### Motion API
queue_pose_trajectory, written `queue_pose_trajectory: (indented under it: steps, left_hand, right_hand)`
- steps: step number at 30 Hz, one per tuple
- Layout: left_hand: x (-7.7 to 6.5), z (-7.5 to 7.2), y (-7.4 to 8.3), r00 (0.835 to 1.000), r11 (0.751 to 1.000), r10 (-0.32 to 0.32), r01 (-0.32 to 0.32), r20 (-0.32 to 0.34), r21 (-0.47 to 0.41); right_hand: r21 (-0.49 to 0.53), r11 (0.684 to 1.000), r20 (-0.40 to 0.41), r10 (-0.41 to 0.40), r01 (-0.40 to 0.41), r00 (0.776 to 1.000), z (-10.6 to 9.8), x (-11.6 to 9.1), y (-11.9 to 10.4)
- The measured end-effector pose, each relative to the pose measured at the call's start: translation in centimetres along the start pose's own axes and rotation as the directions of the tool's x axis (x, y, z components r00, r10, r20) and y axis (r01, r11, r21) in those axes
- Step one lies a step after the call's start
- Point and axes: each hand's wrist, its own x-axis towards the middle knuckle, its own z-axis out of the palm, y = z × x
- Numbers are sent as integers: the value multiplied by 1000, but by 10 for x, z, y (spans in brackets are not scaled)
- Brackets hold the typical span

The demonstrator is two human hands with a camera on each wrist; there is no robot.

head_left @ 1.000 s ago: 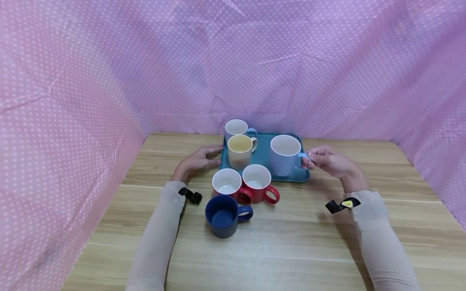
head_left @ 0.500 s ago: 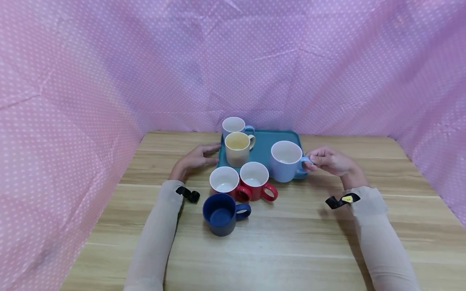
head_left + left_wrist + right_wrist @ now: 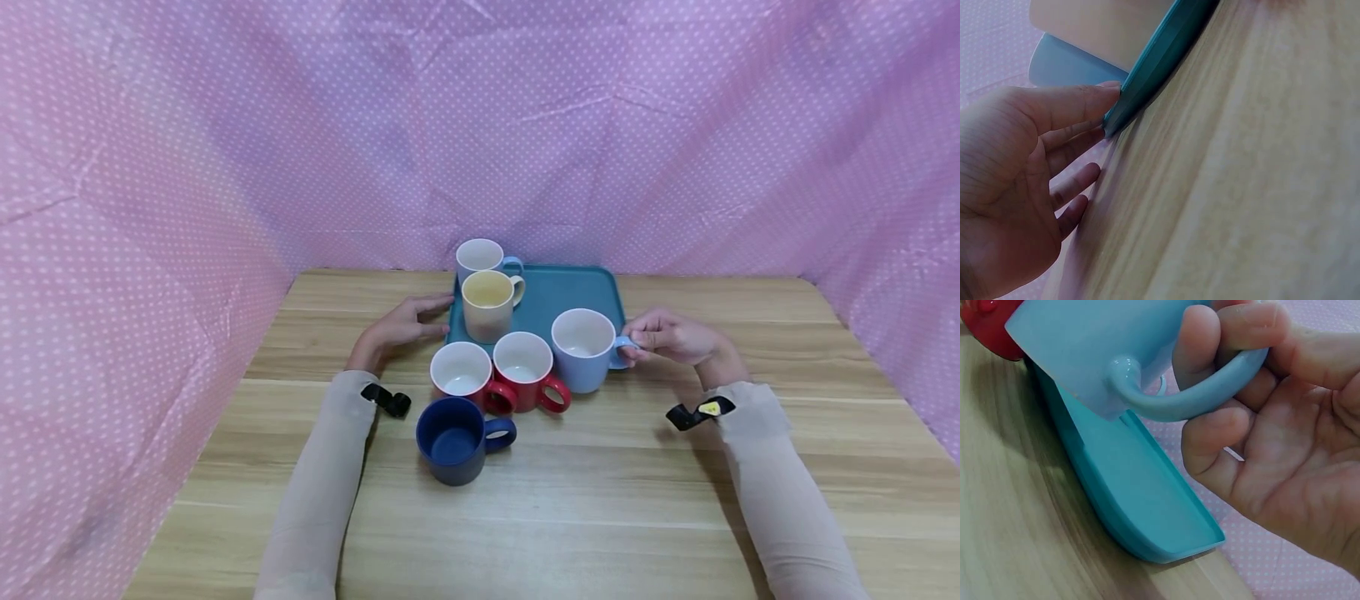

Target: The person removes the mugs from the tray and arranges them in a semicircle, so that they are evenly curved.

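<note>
In the head view my right hand [image 3: 671, 337] pinches the handle of a light blue mug [image 3: 583, 362]. The right wrist view has fingers curled round that handle [image 3: 1191, 400] and the mug's base above the teal tray [image 3: 1141, 481]. This mug overlaps the tray's front right edge, close beside a red mug [image 3: 525, 375]. At the tray's left side, my left hand [image 3: 401, 325] touches the rim [image 3: 1147, 62] with thumb and fingertips fairly straight. A cream mug [image 3: 487, 317] and a second light blue mug [image 3: 480, 258] stand on the left part of the tray.
Another red mug [image 3: 459, 379] stands beside the first, in front of the tray. Nearer still is a dark blue mug [image 3: 453, 450], its handle pointing right. A pink dotted cloth [image 3: 525, 125] hangs behind the wooden table [image 3: 600, 517].
My right hand has brought the light blue mug toward me, from over the tray to its front edge beside the red mug. My left hand stays at the tray's left rim.
</note>
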Motion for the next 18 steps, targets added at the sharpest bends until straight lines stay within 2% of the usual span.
queue_pose_trajectory:
  steps: [10,18]
  left_hand:
    - [-3,0,0,1000,1000,-10,10,1,-18]
    - [1,0,-5,1000,999,13,-13,-6,-31]
  right_hand:
    - [-13,1000,25,20,-19,999,2,4,2]
    - [-15,997,-4,77,-77,997,5,4,-7]
